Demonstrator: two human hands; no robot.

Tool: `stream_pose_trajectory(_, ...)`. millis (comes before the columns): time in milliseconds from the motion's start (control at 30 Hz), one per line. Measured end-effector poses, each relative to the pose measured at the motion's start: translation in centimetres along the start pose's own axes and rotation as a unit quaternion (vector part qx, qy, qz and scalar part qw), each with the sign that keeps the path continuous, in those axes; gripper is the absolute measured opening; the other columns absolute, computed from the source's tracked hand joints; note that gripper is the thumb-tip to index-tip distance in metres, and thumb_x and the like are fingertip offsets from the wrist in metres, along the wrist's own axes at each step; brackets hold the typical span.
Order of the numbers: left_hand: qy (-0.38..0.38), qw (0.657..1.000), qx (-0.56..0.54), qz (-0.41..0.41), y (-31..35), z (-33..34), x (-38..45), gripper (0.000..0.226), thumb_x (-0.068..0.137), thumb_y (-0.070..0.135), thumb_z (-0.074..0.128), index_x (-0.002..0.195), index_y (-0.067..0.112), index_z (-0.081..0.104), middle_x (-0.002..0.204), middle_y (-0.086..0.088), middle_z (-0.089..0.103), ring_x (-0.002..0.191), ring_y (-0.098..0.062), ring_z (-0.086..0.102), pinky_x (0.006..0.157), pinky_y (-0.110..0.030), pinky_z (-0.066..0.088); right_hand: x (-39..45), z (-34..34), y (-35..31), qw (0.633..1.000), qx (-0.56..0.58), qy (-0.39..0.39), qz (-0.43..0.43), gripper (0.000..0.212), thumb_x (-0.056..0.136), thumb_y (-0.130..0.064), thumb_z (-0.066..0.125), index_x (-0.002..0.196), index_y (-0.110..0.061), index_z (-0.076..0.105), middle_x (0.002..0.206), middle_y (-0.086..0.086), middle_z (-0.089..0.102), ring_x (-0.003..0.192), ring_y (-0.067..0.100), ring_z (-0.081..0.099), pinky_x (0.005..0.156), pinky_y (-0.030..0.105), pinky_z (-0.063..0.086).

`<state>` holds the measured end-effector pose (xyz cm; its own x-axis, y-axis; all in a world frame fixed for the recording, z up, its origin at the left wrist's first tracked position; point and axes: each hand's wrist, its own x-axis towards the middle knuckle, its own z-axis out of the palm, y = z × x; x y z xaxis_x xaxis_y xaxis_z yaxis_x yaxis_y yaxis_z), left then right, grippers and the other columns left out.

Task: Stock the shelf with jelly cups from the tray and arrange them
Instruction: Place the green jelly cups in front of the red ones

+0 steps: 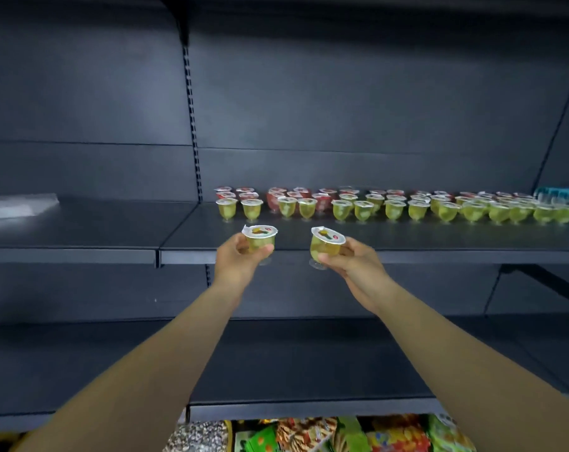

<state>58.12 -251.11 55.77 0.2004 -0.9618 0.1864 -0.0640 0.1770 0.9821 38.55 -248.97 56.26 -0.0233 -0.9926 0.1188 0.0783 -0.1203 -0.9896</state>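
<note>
Dark shelf [407, 243] carries rowed cups [394, 208]; left hand [235, 259] and right hand [358, 262] each grip one yellow jelly cup [260, 239].

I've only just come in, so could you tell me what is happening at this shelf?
A person is stocking jelly cups. The left hand holds one yellow-green cup and the right hand holds another, both raised in front of the dark shelf, not yet set down. Further back stand rows of cups: yellow-green ones in front, red ones behind. The front strip of the shelf is bare.
</note>
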Motion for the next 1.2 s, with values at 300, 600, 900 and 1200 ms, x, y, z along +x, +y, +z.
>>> stream_pose_trajectory(300, 0.067, 0.995, 0.066, -0.012, -2.5, -3.1, 12.0, 0.028, 0.081, 0.012, 0.072, 0.107, 0.010, 0.061, 0.099, -0.002, 0.067, 0.062, -0.002, 0.061, 0.057, -0.012, 0.037, 14.2, 7.3, 3.4, 0.999, -0.044, 0.012, 0.000, 0.043, 0.076, 0.000, 0.074, 0.114, -0.015, 0.061, 0.109, -0.001, 0.068, 0.103, 0.015, 0.062, 0.081, 0.021, 0.044)
stream_pose_trajectory(600, 0.048, 0.990, 0.131, -0.022, -5.3, -2.9, 20.1, 0.022, 0.080, 0.014, 0.074, 0.098, 0.019, 0.063, 0.090, 0.008, 0.065, 0.082, -0.007, 0.059, 0.075, -0.021, 0.039, 23.3, 9.9, 6.2, 0.991, -0.128, -0.037, -0.005, 0.036, 0.076, -0.004, 0.076, 0.107, -0.015, 0.063, 0.105, -0.005, 0.069, 0.099, 0.011, 0.062, 0.090, 0.030, 0.049)
stream_pose_trajectory(900, 0.049, 0.985, 0.165, -0.014, -5.8, -2.8, 20.6, 0.028, 0.080, 0.019, 0.074, 0.107, 0.017, 0.065, 0.096, 0.005, 0.066, 0.092, -0.013, 0.059, 0.081, -0.024, 0.040, 23.6, 10.0, 6.6, 0.990, -0.139, -0.021, -0.021, 0.034, 0.078, -0.004, 0.074, 0.106, -0.019, 0.062, 0.105, -0.007, 0.067, 0.099, 0.010, 0.061, 0.083, 0.024, 0.046)
stream_pose_trajectory(1200, -0.118, 0.899, 0.421, -0.001, -2.3, -3.7, 17.5, 0.036, 0.087, 0.032, 0.065, 0.118, 0.015, 0.059, 0.124, -0.002, 0.059, 0.114, -0.021, 0.054, 0.086, -0.023, 0.035, 19.1, 5.6, 3.7, 0.935, -0.340, 0.004, -0.105, 0.064, 0.081, -0.029, 0.073, 0.136, -0.014, 0.042, 0.138, 0.005, 0.045, 0.127, 0.021, 0.044, 0.103, 0.034, 0.040)
